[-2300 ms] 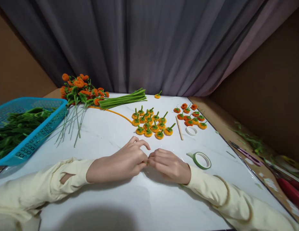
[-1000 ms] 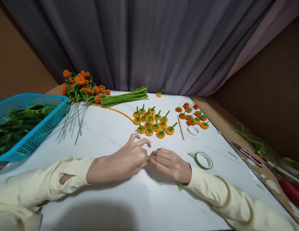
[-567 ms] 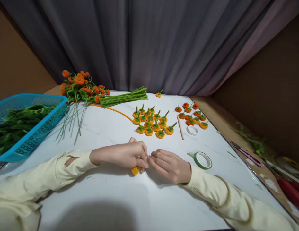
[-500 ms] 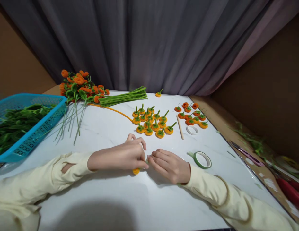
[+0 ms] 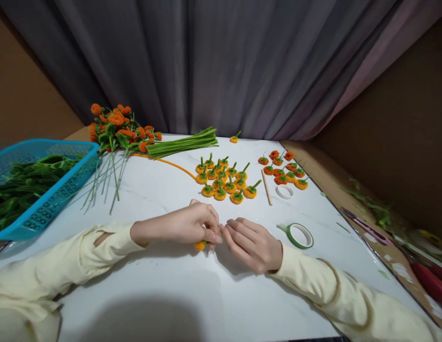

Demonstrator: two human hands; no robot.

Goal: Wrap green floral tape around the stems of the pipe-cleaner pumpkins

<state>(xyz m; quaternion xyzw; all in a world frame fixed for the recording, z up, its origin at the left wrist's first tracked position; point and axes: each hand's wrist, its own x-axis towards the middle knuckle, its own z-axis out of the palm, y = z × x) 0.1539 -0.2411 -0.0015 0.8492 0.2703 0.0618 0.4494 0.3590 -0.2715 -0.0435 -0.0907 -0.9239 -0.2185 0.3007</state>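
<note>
My left hand (image 5: 190,225) is closed, its fingers pinched on a yellow pipe-cleaner flower head (image 5: 200,246) that peeks out below them. Facing it, close to its fingertips, my right hand (image 5: 252,244) has its thumb and fingers pressed together. Whatever lies in that right pinch is hidden by the fingers. Beyond the hands stands a cluster of yellow flower heads (image 5: 229,185) with short green stems pointing up. To the right of my right hand lies a roll of green floral tape (image 5: 289,233) with a loose end.
Left is a blue basket (image 5: 53,194) of green leaves. Orange flowers (image 5: 116,119), green pipe cleaners (image 5: 185,143) and an orange pipe cleaner (image 5: 171,163) lie at the back. Right are orange flower heads (image 5: 280,172), a wooden stick (image 5: 267,187), a white ring (image 5: 285,191) and scissors (image 5: 365,225).
My left hand's raised fingers have curled inward, and the yellow flower head has shifted slightly up. My right hand stays nearly in place, still pinched.
</note>
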